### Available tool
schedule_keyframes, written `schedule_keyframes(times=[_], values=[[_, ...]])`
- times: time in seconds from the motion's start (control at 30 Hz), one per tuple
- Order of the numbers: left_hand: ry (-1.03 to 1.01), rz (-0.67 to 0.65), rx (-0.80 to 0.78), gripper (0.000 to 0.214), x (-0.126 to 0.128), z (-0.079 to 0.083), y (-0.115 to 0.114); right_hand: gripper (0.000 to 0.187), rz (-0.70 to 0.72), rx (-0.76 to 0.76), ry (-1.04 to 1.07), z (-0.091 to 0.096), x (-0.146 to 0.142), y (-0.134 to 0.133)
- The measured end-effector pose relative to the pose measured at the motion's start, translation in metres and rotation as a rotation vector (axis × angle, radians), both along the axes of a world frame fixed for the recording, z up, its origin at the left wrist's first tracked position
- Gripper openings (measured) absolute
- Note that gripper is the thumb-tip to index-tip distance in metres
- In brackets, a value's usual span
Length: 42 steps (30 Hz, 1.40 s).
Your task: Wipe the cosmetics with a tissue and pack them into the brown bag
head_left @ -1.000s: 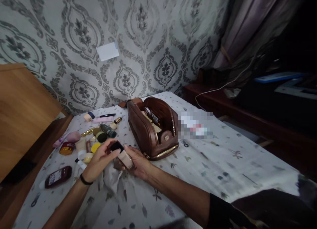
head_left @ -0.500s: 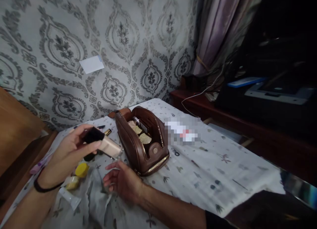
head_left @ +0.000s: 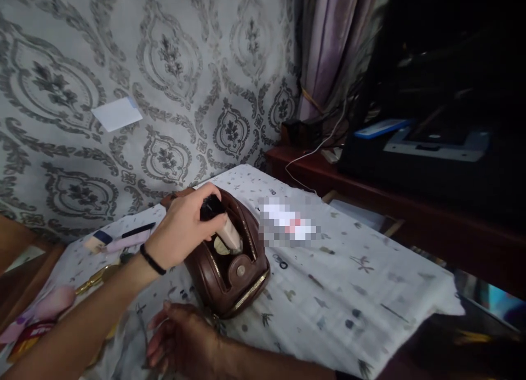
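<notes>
A patterned wall [head_left: 164, 62] stands behind a worktop [head_left: 312, 298] covered in a white printed cloth; lighting is dim.

The bottle [head_left: 230, 238], beige with a black cap [head_left: 211, 206], is located at the mouth of the open brown bag [head_left: 217, 296], its lower end inside the opening. Its long axis is tilted, running from the cap at upper left to the base at lower right. Whether the base touches anything inside cannot be determined.

The left hand [head_left: 184, 221] holds the bottle from above, its fingers clamped about the cap. In the inspector's judgement, the step in hand is placing the bottle in the bag; the next move calls for lowering it along its tilt, clear of the zip edge, and parting the fingers once it is supported. A pale yellow item [head_left: 222, 247] lies in the bag, close beside the bottle and worth avoiding.

The right hand [head_left: 184, 339] is near the bag's lower left corner, fingers loosely curled, slightly apart, no object visible in them.

Farther left lie a pink tube [head_left: 130, 240], a black pen [head_left: 139, 230] and a gold-coloured item [head_left: 91, 279]. Right of the bag is an item obscured by pixelation [head_left: 287, 221].
</notes>
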<state>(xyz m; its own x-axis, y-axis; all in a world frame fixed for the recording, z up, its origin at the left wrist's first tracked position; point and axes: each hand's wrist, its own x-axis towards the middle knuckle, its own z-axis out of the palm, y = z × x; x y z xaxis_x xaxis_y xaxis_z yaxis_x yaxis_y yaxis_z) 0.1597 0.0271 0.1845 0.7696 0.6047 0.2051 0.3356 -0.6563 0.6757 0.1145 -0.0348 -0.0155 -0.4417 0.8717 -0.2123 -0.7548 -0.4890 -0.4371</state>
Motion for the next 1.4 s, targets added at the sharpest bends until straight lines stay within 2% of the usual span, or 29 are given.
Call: schedule_keyframes(times=[0.17, 0.37, 0.63, 0.73, 0.83, 0.9, 1.07, 1.13, 1.27, 1.4], values=[[0.086, -0.031, -0.15, 0.024, 0.016, -0.008, 0.015, 0.05, 0.017, 0.014, 0.012, -0.003, -0.004, 0.002], [0.13, -0.07, -0.284, 0.027, 0.016, -0.02, 0.027, 0.05, 0.025, -0.009, 0.005, 0.0, -0.004, 0.004], [0.026, -0.17, -0.453, 0.037, 0.005, -0.01, 0.017, 0.042, 0.008, -0.004, -0.022, 0.003, -0.003, 0.003], [0.042, -0.216, -0.46, 0.042, 0.001, -0.006, 0.008, 0.038, -0.007, -0.001, -0.026, 0.004, -0.002, 0.001], [0.091, -0.21, -0.397, 0.041, -0.001, -0.001, -0.005, 0.033, 0.003, -0.019, -0.022, 0.011, 0.001, -0.002], [0.126, -0.206, -0.301, 0.036, -0.001, 0.003, -0.013, 0.034, 0.007, -0.04, -0.038, 0.016, 0.004, -0.003], [0.218, -0.188, 0.158, 0.02, 0.006, 0.01, -0.029, 0.036, 0.003, -0.043, -0.084, 0.022, 0.008, -0.004], [0.262, -0.192, 0.274, 0.02, 0.011, 0.011, -0.033, 0.034, -0.007, -0.027, -0.08, 0.019, 0.007, -0.003], [0.338, -0.217, 0.402, 0.019, 0.02, 0.008, -0.038, 0.033, -0.014, -0.023, -0.078, 0.016, 0.005, -0.002], [0.442, -0.235, 0.414, 0.021, 0.024, -0.001, -0.04, 0.036, 0.008, -0.022, -0.08, 0.021, 0.008, -0.001]])
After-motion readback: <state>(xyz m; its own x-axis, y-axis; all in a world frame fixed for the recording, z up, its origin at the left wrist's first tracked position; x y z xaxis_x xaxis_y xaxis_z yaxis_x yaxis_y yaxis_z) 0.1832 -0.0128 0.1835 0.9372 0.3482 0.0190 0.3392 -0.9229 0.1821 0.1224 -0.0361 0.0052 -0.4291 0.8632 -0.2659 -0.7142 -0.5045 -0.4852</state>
